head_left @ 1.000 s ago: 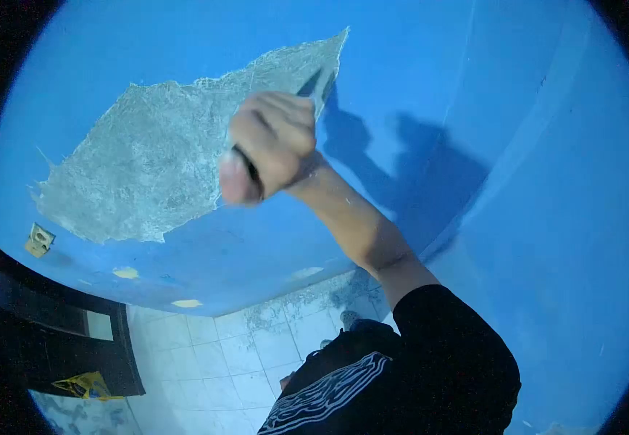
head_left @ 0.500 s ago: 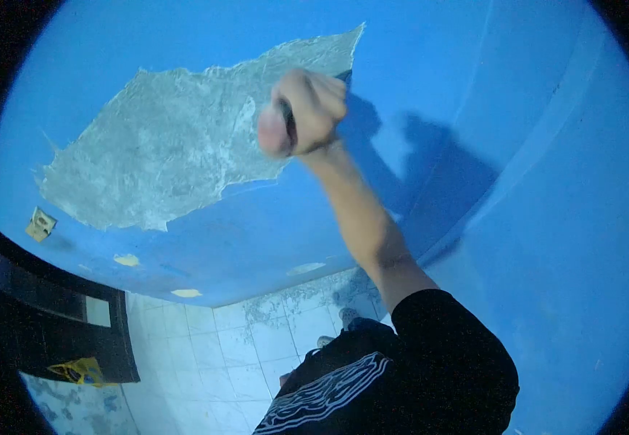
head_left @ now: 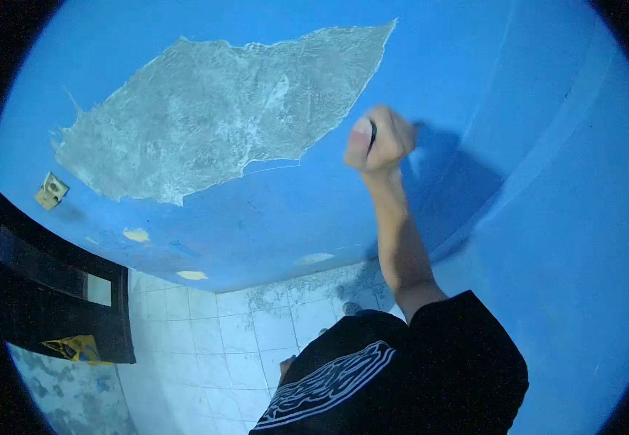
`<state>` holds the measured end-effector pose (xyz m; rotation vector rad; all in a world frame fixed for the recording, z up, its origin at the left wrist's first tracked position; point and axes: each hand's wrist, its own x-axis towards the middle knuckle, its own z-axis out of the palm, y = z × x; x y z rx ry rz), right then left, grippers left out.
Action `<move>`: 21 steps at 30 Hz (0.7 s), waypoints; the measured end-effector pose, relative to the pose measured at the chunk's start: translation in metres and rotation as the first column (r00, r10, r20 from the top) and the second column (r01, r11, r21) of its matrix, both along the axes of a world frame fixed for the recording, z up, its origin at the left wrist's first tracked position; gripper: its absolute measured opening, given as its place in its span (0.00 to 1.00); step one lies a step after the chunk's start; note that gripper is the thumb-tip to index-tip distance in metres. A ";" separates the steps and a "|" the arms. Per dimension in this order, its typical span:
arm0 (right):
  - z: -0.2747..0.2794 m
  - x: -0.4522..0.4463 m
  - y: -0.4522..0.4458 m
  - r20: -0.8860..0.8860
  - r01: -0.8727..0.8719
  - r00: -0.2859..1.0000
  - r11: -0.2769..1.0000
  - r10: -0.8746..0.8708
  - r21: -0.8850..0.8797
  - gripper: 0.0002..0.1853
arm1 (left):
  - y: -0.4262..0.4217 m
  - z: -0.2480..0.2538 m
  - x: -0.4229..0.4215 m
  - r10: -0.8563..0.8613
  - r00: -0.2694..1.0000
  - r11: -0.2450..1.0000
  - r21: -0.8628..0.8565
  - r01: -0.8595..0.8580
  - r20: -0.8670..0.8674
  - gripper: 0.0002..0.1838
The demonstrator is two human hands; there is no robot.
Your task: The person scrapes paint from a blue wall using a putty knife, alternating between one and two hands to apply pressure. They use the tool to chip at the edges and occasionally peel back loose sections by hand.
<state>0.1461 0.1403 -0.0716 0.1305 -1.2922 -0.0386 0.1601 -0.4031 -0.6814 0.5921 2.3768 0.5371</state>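
My right hand point(head_left: 381, 138) is closed in a fist round a dark-handled tool point(head_left: 373, 133); only a bit of its handle shows, and the rest is hidden by the fingers. The fist is in front of the blue wall point(head_left: 445, 65), just right of the lower right edge of a large grey bare patch point(head_left: 213, 109) with ragged borders. Low down, beside my black shirt, a small part of my left hand point(head_left: 285, 366) shows; its fingers are too hidden to make out.
A pale wall fitting point(head_left: 51, 191) sits left of the patch. Small pale spots point(head_left: 136, 235) mark the lower wall. Dusty white tiles point(head_left: 238, 333) cover the floor. At the left is a dark wooden piece point(head_left: 39, 304) with a yellow bag point(head_left: 79, 349) beside it.
My right fist has moved right, off the grey patch and onto the blue paint beside it. The dark blade seen earlier above the fist is now hidden. The view has shifted slightly.
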 end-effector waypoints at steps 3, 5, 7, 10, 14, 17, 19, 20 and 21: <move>-0.072 0.029 0.005 0.254 0.247 0.948 0.949 -0.194 -0.198 0.18 | -0.002 -0.009 -0.003 -0.095 0.987 0.995 -0.002 0.095 -0.130 0.21; -0.105 0.044 -0.008 0.415 0.247 0.907 0.893 -0.076 -0.376 0.17 | 0.000 -0.006 -0.005 0.015 0.998 0.998 0.069 -0.011 -0.058 0.22; -0.124 0.045 -0.022 0.430 0.232 0.900 0.917 -0.075 -0.325 0.16 | 0.002 0.004 -0.004 0.215 0.960 0.955 0.169 -0.246 0.179 0.23; -0.138 0.043 -0.057 0.525 0.060 0.845 0.957 0.102 -0.283 0.14 | 0.045 0.063 -0.020 0.283 0.877 0.886 0.244 -0.393 0.388 0.26; -0.171 0.056 -0.126 0.772 -0.168 0.561 0.954 0.299 -0.248 0.13 | 0.161 0.222 -0.037 0.102 0.772 0.784 0.427 -0.450 0.627 0.29; -0.207 0.062 -0.167 0.835 -0.460 0.404 0.872 0.374 -0.168 0.15 | 0.209 0.330 -0.015 -0.138 0.791 0.627 0.671 -0.396 0.596 0.30; -0.247 0.069 -0.177 0.935 -0.467 0.287 0.883 0.208 -0.053 0.17 | 0.216 0.334 -0.014 -0.249 0.884 0.487 0.840 -0.238 0.395 0.29; -0.263 0.073 -0.181 0.949 -0.458 0.257 0.888 0.185 -0.049 0.19 | 0.214 0.311 -0.024 -0.497 0.376 0.479 0.608 -0.633 0.782 0.28; -0.276 0.079 -0.180 0.950 -0.474 0.157 0.864 0.270 -0.167 0.19 | 0.215 0.306 -0.023 -0.615 -0.004 0.514 0.397 -0.760 0.788 0.26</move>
